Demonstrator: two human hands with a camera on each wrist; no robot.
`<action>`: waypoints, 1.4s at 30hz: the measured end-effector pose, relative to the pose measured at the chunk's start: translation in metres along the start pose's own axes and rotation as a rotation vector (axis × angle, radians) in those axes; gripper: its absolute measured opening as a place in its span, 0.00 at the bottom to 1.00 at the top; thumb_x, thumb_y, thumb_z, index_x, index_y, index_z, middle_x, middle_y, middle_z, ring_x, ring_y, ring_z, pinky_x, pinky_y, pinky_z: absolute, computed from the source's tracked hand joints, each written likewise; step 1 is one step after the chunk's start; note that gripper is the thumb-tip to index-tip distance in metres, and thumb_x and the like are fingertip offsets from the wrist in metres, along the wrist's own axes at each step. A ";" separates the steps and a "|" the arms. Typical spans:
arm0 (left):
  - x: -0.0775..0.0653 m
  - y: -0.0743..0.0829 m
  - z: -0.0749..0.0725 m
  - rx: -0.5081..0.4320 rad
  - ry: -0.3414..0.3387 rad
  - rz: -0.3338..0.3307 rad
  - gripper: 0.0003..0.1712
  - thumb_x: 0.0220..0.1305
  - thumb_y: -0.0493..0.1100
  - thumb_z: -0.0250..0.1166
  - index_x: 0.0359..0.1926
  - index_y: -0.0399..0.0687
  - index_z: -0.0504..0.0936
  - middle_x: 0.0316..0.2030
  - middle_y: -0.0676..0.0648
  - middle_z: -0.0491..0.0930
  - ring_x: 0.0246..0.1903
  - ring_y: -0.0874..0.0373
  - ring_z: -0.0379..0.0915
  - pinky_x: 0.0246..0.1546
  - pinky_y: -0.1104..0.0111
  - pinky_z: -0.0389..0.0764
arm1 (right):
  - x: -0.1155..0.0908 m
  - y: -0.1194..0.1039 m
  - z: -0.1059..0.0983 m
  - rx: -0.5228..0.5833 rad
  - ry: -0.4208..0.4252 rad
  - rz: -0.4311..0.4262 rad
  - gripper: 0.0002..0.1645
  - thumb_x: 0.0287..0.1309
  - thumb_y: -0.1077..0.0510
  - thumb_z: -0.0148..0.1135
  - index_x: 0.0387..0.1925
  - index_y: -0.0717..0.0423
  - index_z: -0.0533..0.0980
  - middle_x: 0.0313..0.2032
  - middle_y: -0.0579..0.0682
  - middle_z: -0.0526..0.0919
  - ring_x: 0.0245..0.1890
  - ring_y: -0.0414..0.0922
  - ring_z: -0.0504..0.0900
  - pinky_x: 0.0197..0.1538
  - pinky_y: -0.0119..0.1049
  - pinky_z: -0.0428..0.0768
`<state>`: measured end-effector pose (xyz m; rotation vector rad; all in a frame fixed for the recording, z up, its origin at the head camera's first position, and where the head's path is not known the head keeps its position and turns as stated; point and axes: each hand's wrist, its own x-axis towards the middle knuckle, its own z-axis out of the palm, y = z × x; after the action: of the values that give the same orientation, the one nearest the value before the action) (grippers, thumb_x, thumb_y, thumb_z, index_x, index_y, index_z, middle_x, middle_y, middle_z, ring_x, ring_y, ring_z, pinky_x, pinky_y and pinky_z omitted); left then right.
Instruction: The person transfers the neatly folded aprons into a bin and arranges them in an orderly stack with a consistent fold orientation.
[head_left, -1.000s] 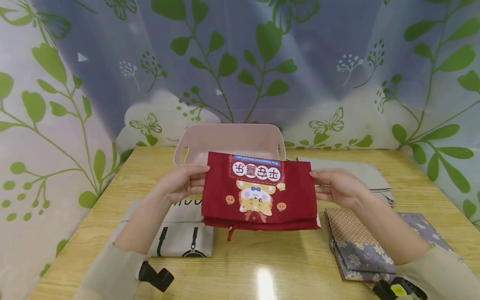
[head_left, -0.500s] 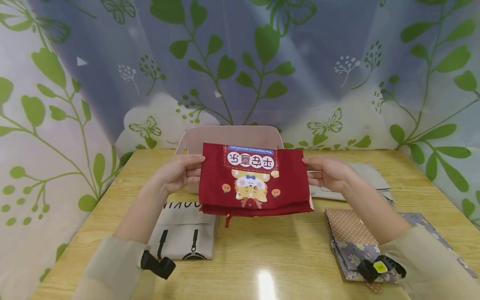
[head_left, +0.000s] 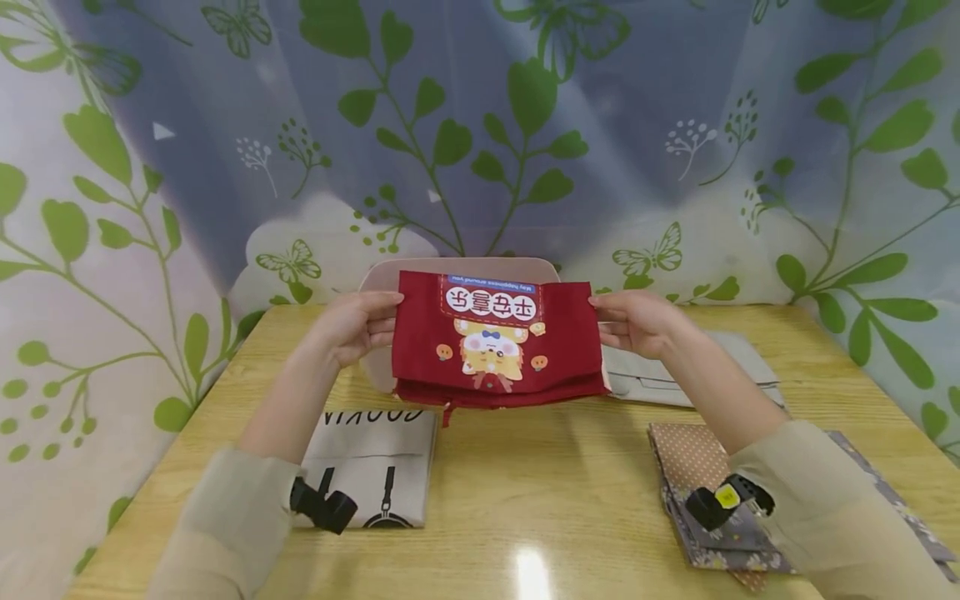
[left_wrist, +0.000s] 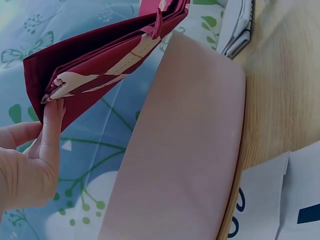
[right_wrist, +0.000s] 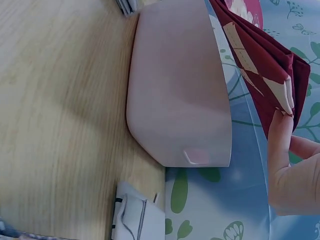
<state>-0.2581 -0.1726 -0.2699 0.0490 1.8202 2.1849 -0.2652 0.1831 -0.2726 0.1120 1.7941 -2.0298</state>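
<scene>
- The left hand (head_left: 358, 327) pinches one end of a folded red cloth (head_left: 495, 342), thumb and fingers closed on its edge.
- The right hand (head_left: 637, 321) has the opposite end in the same sort of pinch, so the cloth stretches between the two.
- The red cloth is up in the air, clear of the counter (head_left: 525, 492); its cartoon animal and lettering sit upside down to the person, and a short red strap dangles from its lower edge, closer to the left hand.
- Just beneath and beyond the hands stands a pink bin (left_wrist: 185, 135), partly hidden by the cloth.
- Below the left hand lies a pale folded cloth (head_left: 375, 479) with black print.
- Behind the right wrist I see a grey folded cloth (head_left: 742, 357); nearer, under the right forearm, a dotted and flowered cloth (head_left: 693, 458).
- A leafy curtain (head_left: 465, 167) hangs past everything.
</scene>
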 end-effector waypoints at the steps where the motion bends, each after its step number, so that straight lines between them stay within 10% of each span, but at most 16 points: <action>1: 0.001 0.001 -0.001 0.003 0.006 0.000 0.07 0.69 0.35 0.48 0.44 0.37 0.69 0.25 0.50 0.82 0.25 0.60 0.81 0.29 0.71 0.81 | 0.001 -0.002 0.001 -0.003 0.001 -0.001 0.07 0.66 0.60 0.49 0.34 0.54 0.74 0.27 0.45 0.82 0.26 0.41 0.82 0.34 0.29 0.81; 42: 0.036 0.035 -0.019 -0.077 0.281 -0.012 0.06 0.66 0.35 0.54 0.32 0.42 0.76 0.19 0.49 0.81 0.19 0.61 0.79 0.23 0.75 0.80 | 0.072 -0.036 0.030 0.086 0.084 0.002 0.04 0.65 0.64 0.49 0.34 0.59 0.71 0.21 0.48 0.81 0.20 0.40 0.80 0.23 0.26 0.76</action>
<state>-0.3037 -0.1872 -0.2451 -0.2989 1.8667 2.3493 -0.3375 0.1379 -0.2583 0.2281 1.7546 -2.1307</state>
